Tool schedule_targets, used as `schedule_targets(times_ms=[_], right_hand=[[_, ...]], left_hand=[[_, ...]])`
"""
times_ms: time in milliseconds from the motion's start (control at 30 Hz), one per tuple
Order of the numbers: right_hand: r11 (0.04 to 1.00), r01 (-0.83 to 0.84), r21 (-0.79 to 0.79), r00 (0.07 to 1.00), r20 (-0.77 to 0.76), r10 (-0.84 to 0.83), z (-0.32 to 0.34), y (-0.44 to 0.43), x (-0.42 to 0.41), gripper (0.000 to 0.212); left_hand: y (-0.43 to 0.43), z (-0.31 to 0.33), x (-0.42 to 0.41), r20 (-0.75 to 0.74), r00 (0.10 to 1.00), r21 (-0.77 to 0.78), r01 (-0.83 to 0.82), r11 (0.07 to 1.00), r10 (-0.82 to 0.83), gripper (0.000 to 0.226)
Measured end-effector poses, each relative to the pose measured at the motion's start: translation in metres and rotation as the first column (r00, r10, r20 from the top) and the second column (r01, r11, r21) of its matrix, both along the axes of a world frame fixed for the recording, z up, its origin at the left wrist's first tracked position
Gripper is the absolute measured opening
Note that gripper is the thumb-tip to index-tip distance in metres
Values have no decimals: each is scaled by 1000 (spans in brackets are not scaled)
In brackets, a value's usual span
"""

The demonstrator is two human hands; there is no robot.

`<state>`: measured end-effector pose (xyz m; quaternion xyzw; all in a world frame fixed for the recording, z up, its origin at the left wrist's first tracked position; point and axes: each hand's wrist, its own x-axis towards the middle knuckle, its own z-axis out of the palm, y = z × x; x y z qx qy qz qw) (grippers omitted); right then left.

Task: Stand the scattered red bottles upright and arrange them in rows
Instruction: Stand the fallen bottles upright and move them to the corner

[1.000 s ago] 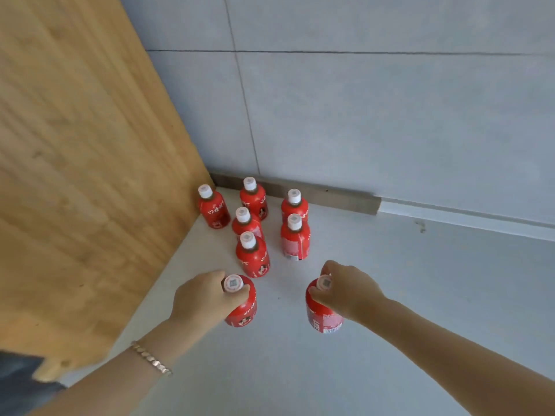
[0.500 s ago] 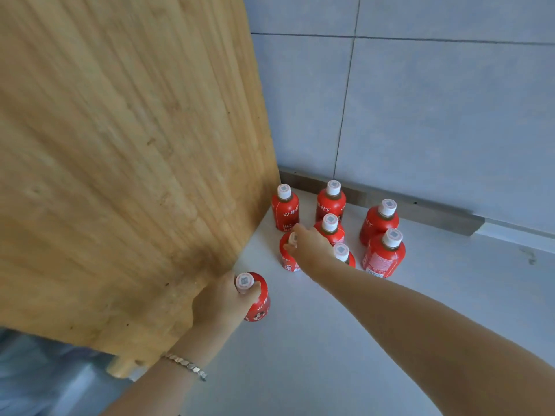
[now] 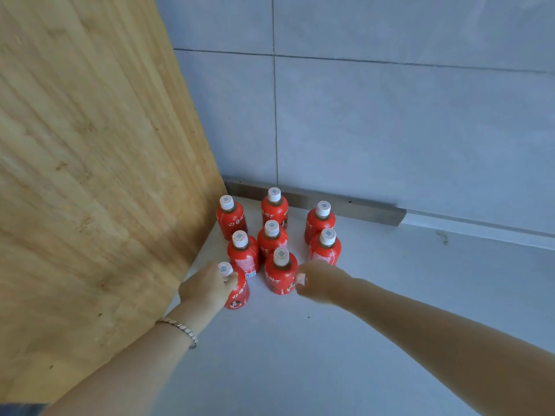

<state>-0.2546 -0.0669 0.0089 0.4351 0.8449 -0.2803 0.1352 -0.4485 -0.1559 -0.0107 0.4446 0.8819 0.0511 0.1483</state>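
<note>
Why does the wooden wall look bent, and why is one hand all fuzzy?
In the head view, the wide-angle lens curves and leans the wooden panel; the right hand is smeared by blur, probably from movement, while the left hand on the nearest bottle looks a little sharper; light is soft, with no harsh glare on the white caps.

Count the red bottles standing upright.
8 red plastic bottles with white caps: back row, middle row, front, and one in the left hand. None seems hidden.

hidden: left hand (image 3: 207,285) covers near-left bottle (image 3: 238,292) side | right hand (image 3: 319,280) blurred, grip unclear | labels unreadable | both forearms cut off by frame
</note>
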Motion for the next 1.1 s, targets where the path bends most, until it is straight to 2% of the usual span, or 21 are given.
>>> schedule_targets(times_ms=[133, 200, 267, 300, 400, 500, 667, 867, 967, 1100], right_hand=[[994, 105, -16, 994, 2, -105, 0, 3, 57, 29], [987, 158, -19, 987, 8, -157, -1, 3, 91, 28], [974, 225, -28, 974, 14, -225, 0, 1, 133, 26], [963, 266, -35, 964, 23, -266, 1, -1, 158, 26], [913, 407, -35, 912, 59, -405, 4, -10, 247, 25], [826, 563, -19, 824, 87, -560, 8, -28, 351, 27], [655, 755, 38, 644, 144, -751, 10, -69, 542, 29], [516, 852, 86, 481, 257, -838, 15, -121, 771, 34], [442, 891, 108, 401, 274, -874, 20, -139, 858, 34], [370, 919, 134, 324, 277, -905, 20, -147, 938, 32]], left_hand=[[-9, 12, 35, -186, 967, -18, 172, 985, -173, 46], [-8, 17, 64, -193, 923, -32, 333, 943, -332, 32], [2, 20, 104, -109, 866, -80, 482, 872, -488, 15], [10, 21, 128, -28, 842, -111, 532, 839, -538, 14], [44, 24, 216, 181, 762, -155, 646, 747, -621, 10], [73, 23, 317, 255, 672, -128, 736, 665, -695, 6], [85, 18, 501, 288, 546, -102, 835, 541, -787, 8], [69, 16, 716, 216, 448, -72, 893, 443, -868, 11], [67, 22, 800, 160, 403, -76, 915, 396, -901, 21], [78, 29, 884, 117, 362, -53, 932, 358, -925, 22]])
